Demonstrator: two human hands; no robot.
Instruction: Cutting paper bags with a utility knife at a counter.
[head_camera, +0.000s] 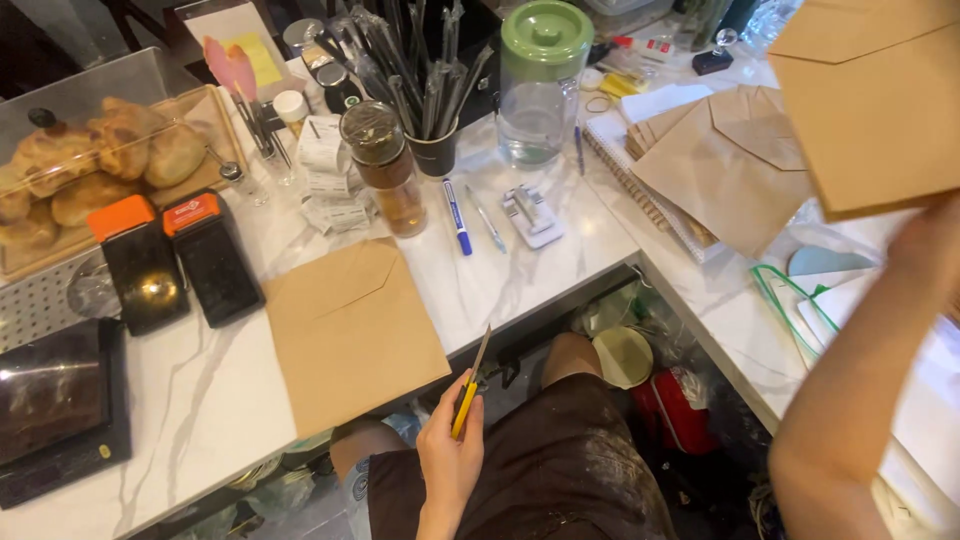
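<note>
- Left hand (450, 455): fingers closed round a yellow-handled utility knife (470, 385), blade pointing to 1 o'clock, just off the white marble table (200, 390) edge.
- Flat brown paper bag (350, 330) lies on the table at 11 o'clock from the knife.
- Right hand (930, 245): mostly hidden; grips a raised brown paper bag (875, 100), at 2 o'clock.
- Stack of brown paper bags (725, 165) lies below it.

I count brown paper bags: 1 flat at centre (352, 330), 1 raised upper right (880, 110), 1 stack right of centre (730, 160) | card terminals: 2 (140, 265) (212, 258) | pens: 2 (456, 215) (487, 222) | utility knife: 1 (468, 390) | jars: 2 (385, 165) (541, 80) | straw cup: 1 (433, 150)
</note>
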